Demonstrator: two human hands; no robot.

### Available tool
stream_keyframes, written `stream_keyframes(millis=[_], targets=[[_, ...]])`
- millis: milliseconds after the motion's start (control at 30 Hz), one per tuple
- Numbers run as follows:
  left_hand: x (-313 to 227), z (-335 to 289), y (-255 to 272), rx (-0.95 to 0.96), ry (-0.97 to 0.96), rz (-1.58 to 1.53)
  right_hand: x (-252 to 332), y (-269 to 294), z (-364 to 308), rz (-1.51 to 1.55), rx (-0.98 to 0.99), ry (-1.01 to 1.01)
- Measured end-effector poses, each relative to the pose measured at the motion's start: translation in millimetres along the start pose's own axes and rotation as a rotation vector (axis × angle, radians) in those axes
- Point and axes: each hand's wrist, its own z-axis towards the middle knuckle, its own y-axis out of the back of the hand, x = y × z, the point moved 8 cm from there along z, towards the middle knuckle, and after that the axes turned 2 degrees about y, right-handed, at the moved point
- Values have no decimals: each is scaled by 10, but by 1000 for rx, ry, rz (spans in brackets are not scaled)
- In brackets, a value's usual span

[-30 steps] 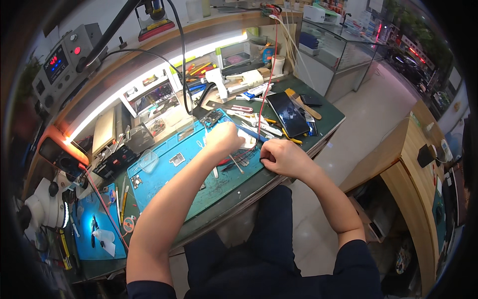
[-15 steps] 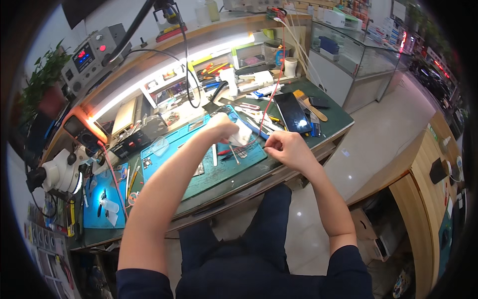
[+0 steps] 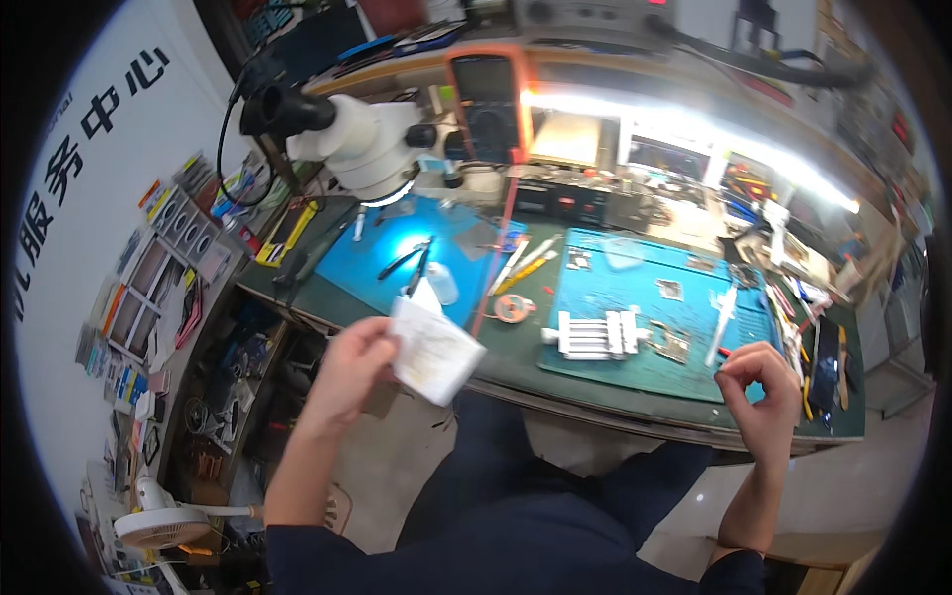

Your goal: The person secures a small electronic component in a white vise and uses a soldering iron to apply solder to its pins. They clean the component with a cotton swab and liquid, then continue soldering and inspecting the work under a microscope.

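The left hand [image 3: 355, 362] has swung off the mat and now pinches a white wipe [image 3: 433, 349] out past the bench's [image 3: 516, 362] front edge (stained, evidently used), while the right hand [image 3: 762, 385], curled nearly closed, stays by the blue mat [image 3: 635, 297].

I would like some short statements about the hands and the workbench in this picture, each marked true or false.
1. The left hand holds a white wipe. True.
2. The right hand rests on the microscope. False: it is at the front edge of the bench, far from the microscope.
3. A blue mat lies on the bench. True.
4. The white wipe lies flat on the blue mat. False: it is held up in front of the bench.
5. The right hand has its fingers curled. True.
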Motion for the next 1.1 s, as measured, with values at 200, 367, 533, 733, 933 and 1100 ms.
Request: stream_keyframes(millis=[200, 367, 533, 733, 933, 1100], targets=[[-646, 944, 1445, -396, -524, 588, 583, -763, 490, -23, 100, 56], [-226, 1940, 1189, -61, -306, 640, 712, -1160, 651, -88, 78, -9], [-402, 1866, 916, -59, -566, 995, 777, -1437, 588, -139, -1, -92], [-12, 1522, 562, 91, -691, 1132, 1079, -2042, 547, -108, -28, -105], [12, 1634, 618, 37, -743, 1198, 1577, -2440, 442, -86, -42, -75], [-517, 1434, 1137, -169, -912, 1074, 1930, -2748, 369, -76, -18, -48]])
